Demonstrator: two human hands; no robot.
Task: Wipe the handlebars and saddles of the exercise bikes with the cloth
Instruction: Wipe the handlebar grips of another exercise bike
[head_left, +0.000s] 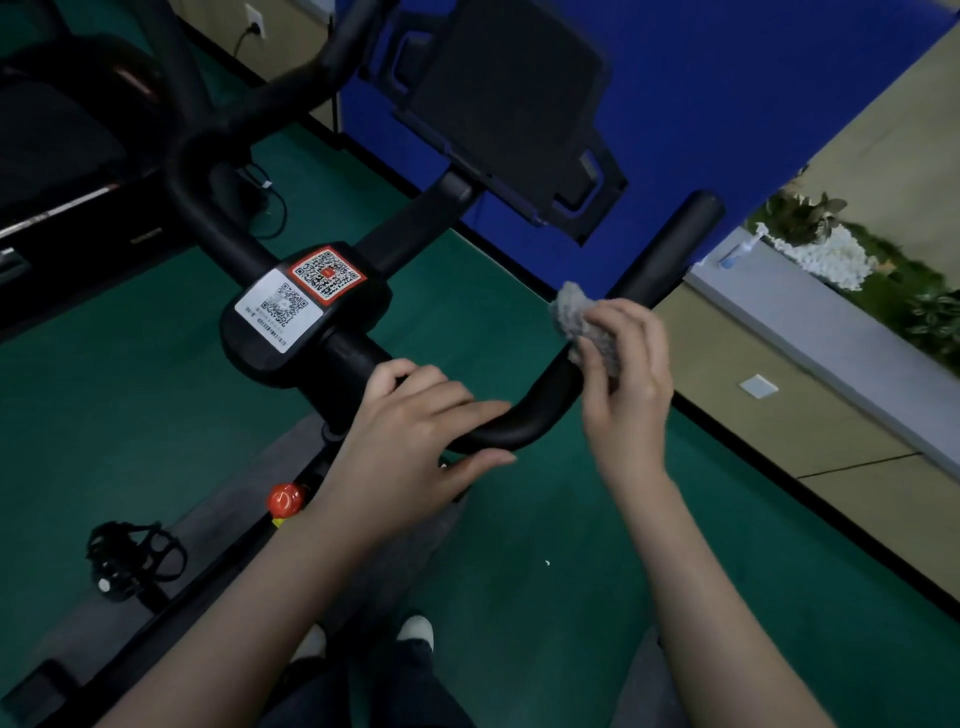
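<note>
**Past the right bend: wiping under way**

Right hand pinches the grey cloth against the handlebar; left hand clasps the bar nearby, thumb beneath. Next move likely needs a firm stroke toward the tip.

Cloth: grey, nubby, bunched into a wad. You are pinching it in your right hand and pressing it against the handlebar, at about 3 o'clock from the centre block.

Handlebar: black, matte, tubular. Its right arm is running from the block toward 4 o'clock, bending, then rising toward 1 o'clock to a rounded end. The cloth is sitting just past the bend, on the rising stretch, and is hiding part of the tube there. The bar's left arm is looping up toward 11 o'clock.

Your left hand is gripping the bar between block and bend, fingers over, thumb under.
</note>
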